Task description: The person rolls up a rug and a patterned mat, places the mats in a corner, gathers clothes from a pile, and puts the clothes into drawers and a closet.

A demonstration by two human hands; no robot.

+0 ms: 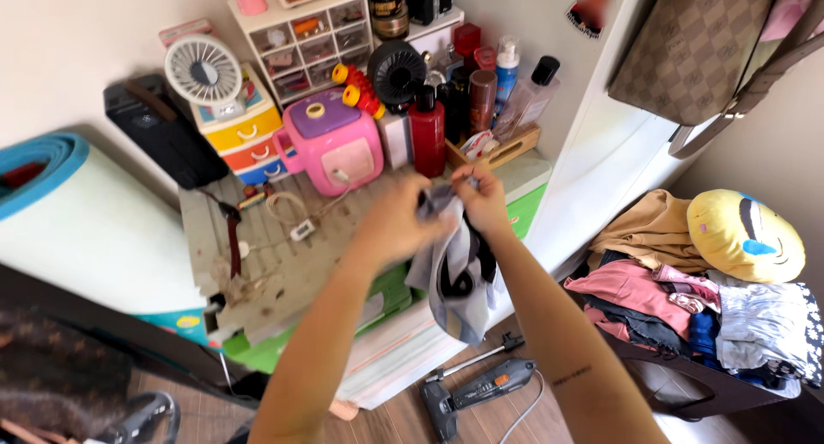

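Note:
Both my hands are raised in front of me over a cluttered shelf top. My left hand [396, 219] and my right hand [483, 200] grip the top edge of a grey garment [455, 277] with dark trim, which hangs down between my forearms. The two hands are close together, fingers pinched on the cloth. Behind the hands stand a pink toy-like box [333, 148] and a red bottle [427, 133].
The shelf top [283, 255] holds a small white fan [204, 71], little drawer units [309, 36], bottles and cables. A pile of clothes [687, 302] and a yellow cushion [743, 235] lie at the right. A dark hand vacuum [481, 391] rests on the floor.

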